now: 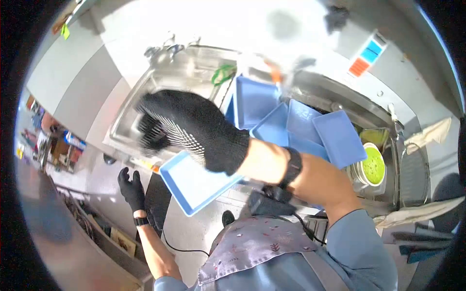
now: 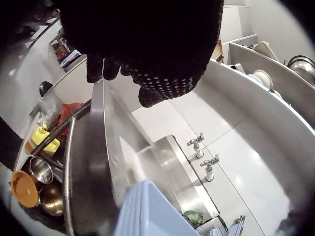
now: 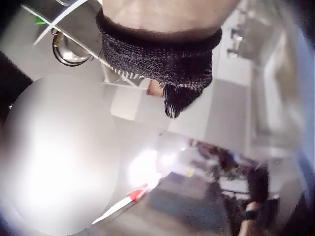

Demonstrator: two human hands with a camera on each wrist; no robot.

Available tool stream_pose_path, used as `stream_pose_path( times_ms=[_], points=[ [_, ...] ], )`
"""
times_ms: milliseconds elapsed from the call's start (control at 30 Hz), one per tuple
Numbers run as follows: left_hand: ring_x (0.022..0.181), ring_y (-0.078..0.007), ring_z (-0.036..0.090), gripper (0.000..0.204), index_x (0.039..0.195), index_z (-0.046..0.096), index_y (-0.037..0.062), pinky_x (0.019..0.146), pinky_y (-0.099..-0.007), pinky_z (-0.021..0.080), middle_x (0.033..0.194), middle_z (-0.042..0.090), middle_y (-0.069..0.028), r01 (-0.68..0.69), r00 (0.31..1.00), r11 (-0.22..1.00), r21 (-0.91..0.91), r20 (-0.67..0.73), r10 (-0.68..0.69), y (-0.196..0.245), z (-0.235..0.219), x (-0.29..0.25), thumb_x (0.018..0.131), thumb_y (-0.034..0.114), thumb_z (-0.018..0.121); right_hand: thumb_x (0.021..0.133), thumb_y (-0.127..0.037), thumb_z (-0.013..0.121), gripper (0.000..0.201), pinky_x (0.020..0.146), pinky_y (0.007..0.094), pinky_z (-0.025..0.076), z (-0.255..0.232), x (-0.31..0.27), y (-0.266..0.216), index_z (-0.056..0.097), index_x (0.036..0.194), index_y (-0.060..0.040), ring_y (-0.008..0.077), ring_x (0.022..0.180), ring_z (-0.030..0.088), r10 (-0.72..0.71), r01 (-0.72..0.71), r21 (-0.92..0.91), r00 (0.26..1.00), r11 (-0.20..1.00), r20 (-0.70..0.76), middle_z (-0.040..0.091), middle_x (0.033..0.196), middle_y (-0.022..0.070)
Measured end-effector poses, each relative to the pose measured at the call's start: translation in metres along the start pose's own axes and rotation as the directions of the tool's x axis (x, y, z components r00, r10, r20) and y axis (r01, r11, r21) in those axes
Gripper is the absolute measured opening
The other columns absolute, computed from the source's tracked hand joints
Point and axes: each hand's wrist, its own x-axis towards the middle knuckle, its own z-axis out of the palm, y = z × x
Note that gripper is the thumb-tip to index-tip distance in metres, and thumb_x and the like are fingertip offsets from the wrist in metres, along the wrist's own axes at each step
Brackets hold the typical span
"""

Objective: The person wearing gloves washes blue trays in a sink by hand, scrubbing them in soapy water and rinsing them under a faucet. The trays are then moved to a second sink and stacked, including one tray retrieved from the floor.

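Observation:
Both hands wear black knit gloves with pale grip dots. My right hand (image 1: 194, 126) is raised over the front of the left sink basin (image 1: 160, 80), its fingers loosely bent and blurred, with nothing visible in its grasp. Just below it in the head view, a light-blue rectangular tray (image 1: 194, 186) sits tilted at the sink's front edge. My left hand (image 1: 130, 191) hangs out to the left, fingers apart and holding nothing. In the left wrist view that glove (image 2: 162, 73) fills the top, with a corner of the blue tray (image 2: 147, 211) low in front.
Several blue trays (image 1: 340, 138) are piled across the middle and right of the sink. A white tub (image 1: 374, 165) with bright green contents stands at the right. A green scrubber (image 1: 223, 75) lies at the left basin's far corner. Taps (image 2: 197, 145) stand behind, and steel bowls (image 2: 42, 169) sit low left.

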Motion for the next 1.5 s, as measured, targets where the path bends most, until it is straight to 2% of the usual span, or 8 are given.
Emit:
stream_pose_path(
  times_ms=[33,200,300,533,767,933,1167,1500],
  points=[
    [0.098,-0.0289,0.061,0.038,0.117,0.059,-0.0006,0.086,-0.0383,0.049,0.115,0.061,-0.015,-0.016,1.0,1.0,0.021,-0.011,0.016,0.013,0.0,0.002,0.084,0.015,0.07,0.095,-0.04,0.053,0.048,0.063,0.0353,0.045,-0.029,-0.01,-0.003,0.059,0.066,-0.0022,0.0191,0.059,0.057,0.412,-0.474,0.168,0.859,0.864,0.303,0.06,0.064,0.0091],
    [0.102,-0.0297,0.06,0.036,0.116,0.06,-0.0005,0.09,-0.0378,0.047,0.115,0.061,-0.0147,-0.118,0.993,0.993,0.003,0.003,0.118,0.034,0.009,0.014,0.084,0.014,0.07,0.092,-0.022,0.059,0.022,0.065,0.0335,0.051,-0.16,-0.077,0.04,0.062,0.086,-0.0018,0.0172,0.067,0.061,0.815,-0.82,-0.175,0.468,0.544,0.34,0.062,0.078,0.0103],
    [0.108,-0.0282,0.06,0.033,0.115,0.061,0.0005,0.091,-0.0369,0.048,0.117,0.061,-0.0141,-0.184,0.981,0.98,-0.076,0.054,0.188,0.071,0.012,0.017,0.086,0.014,0.069,0.087,-0.02,0.058,0.021,0.079,0.0391,0.052,-0.305,-0.116,0.058,0.066,0.099,-0.0053,0.0301,0.09,0.063,0.655,-0.152,-0.729,0.586,0.667,0.478,0.066,0.097,0.0143],
    [0.107,-0.0251,0.061,0.027,0.112,0.063,0.0029,0.087,-0.0355,0.05,0.119,0.063,-0.0116,-0.257,0.909,0.932,-0.255,0.264,0.323,0.179,0.034,0.011,0.087,0.013,0.068,0.084,-0.026,0.053,0.031,0.09,0.051,0.048,-0.514,-0.205,-0.052,0.07,0.1,-0.006,0.0363,0.105,0.063,0.495,0.069,-0.628,0.683,-0.775,-0.537,0.068,0.105,0.0196],
    [0.093,-0.0346,0.065,0.02,0.101,0.066,0.0017,0.083,-0.0387,0.051,0.098,0.067,-0.0178,-0.539,0.526,0.709,-0.454,0.476,0.705,0.327,0.075,-0.047,0.082,0.009,0.066,0.076,-0.054,0.068,0.066,0.091,0.0433,0.048,-0.614,-0.305,-0.133,0.063,0.111,0.0025,0.0413,0.107,0.059,0.586,-0.622,-0.614,0.289,-0.487,-0.757,0.063,0.115,0.0254],
    [0.095,-0.0355,0.064,0.023,0.105,0.066,0.004,0.083,-0.0413,0.051,0.103,0.066,-0.0175,-0.52,0.225,0.6,-0.608,0.58,0.783,0.362,0.134,-0.097,0.084,0.014,0.067,0.083,-0.045,0.067,0.053,0.08,0.0369,0.048,-0.565,-0.287,-0.134,0.066,0.113,-0.001,0.0253,0.094,0.063,0.61,-0.689,-0.656,0.386,-0.309,-0.692,0.069,0.105,0.0147],
    [0.098,-0.0376,0.063,0.031,0.108,0.066,0.0058,0.087,-0.0447,0.051,0.108,0.065,-0.0191,-0.495,0.143,0.587,-0.641,0.606,0.783,0.386,0.182,-0.139,0.085,0.025,0.067,0.086,-0.032,0.068,0.039,0.055,0.0308,0.048,-0.546,-0.252,-0.079,0.064,0.112,-0.0038,0.018,0.07,0.058,0.668,-0.954,-0.23,0.3,0.194,-0.681,0.064,0.089,0.0084],
    [0.102,-0.0369,0.062,0.035,0.111,0.064,0.003,0.088,-0.0441,0.051,0.112,0.062,-0.0198,-0.49,0.148,0.644,-0.587,0.672,0.725,0.38,0.172,-0.137,0.083,0.024,0.069,0.085,-0.035,0.067,0.059,0.072,0.0393,0.054,-0.5,-0.213,-0.003,0.051,0.131,-0.0016,0.0288,0.089,0.063,0.756,-0.919,-0.346,0.36,0.188,-0.546,0.063,0.109,0.0188]
  ],
)
